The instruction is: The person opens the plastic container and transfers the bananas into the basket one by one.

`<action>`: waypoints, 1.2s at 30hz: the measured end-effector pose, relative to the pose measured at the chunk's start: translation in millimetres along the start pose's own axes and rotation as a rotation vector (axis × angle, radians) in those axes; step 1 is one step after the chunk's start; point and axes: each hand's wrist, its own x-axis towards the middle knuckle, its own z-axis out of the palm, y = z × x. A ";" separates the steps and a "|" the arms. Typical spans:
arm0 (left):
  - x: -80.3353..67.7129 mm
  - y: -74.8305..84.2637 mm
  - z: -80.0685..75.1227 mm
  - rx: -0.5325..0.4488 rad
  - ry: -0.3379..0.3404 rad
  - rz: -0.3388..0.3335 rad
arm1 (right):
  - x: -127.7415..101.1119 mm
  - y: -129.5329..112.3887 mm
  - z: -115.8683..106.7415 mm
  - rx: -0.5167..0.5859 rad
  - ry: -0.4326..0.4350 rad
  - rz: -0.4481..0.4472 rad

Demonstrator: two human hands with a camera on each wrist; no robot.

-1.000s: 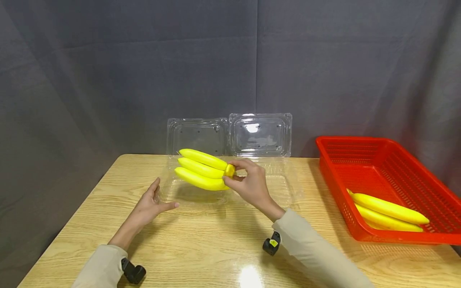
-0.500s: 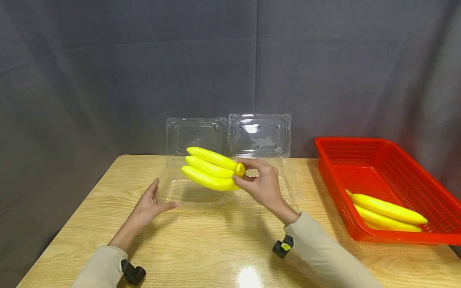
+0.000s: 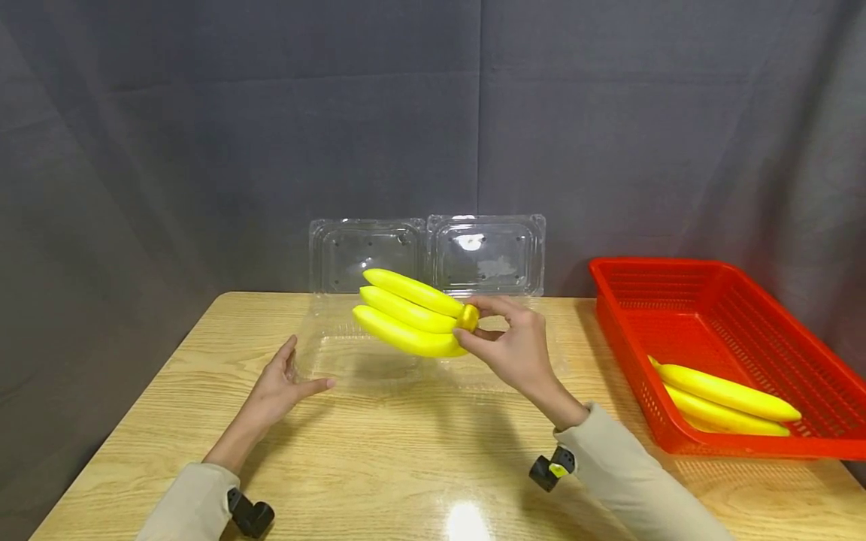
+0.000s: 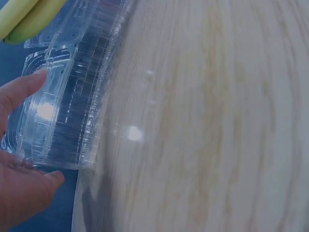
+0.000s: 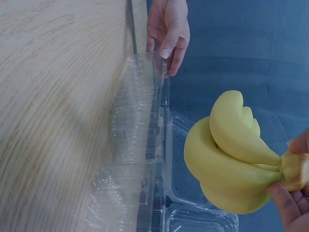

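Observation:
My right hand [image 3: 521,346] pinches the golden-brown stem of a bunch of yellow bananas [image 3: 409,309] between thumb and fingers. The bunch hangs over two clear plastic clamshell containers, its tips pointing left; the right wrist view shows the bananas [image 5: 231,154] from the stem side. Side by side, the left container [image 3: 325,353] and the right container [image 3: 548,346] have their lids raised at the back. At the left container's outer side is my left hand [image 3: 274,387], thumb and fingers spread straight. In the left wrist view its fingers overlap the clear container [image 4: 72,106].
A red plastic basket [image 3: 622,361] stands on the right of the wooden table [image 3: 379,466], with more bananas [image 3: 731,391] lying in its near part. Behind the table hangs a dark grey curtain [image 3: 379,135]. The raised lids [image 3: 483,259] stand at the table's back edge.
My right hand has moved to the right with the banana bunch, from over the left container toward the gap between the two. The left hand has stayed in place.

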 end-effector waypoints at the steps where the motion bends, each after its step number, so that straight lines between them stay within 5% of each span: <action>1: 0.1 0.1 0.2 0.003 0.002 -0.001 | -0.2 -1.0 -2.1 -0.001 0.005 0.000; 10: -3.0 1.9 0.1 0.033 0.034 -0.018 | -4.8 -10.5 -23.7 -0.030 0.027 -0.011; 17: -3.7 3.7 0.5 0.020 0.047 -0.032 | -7.2 -43.8 -43.4 -0.079 0.041 -0.002; 25: -2.1 4.4 2.3 0.018 0.079 -0.050 | -7.8 -10.2 -60.3 -0.112 0.061 -0.007; 36: -4.0 4.7 2.9 0.014 0.075 -0.051 | -8.6 -15.1 -76.1 -0.062 0.069 0.004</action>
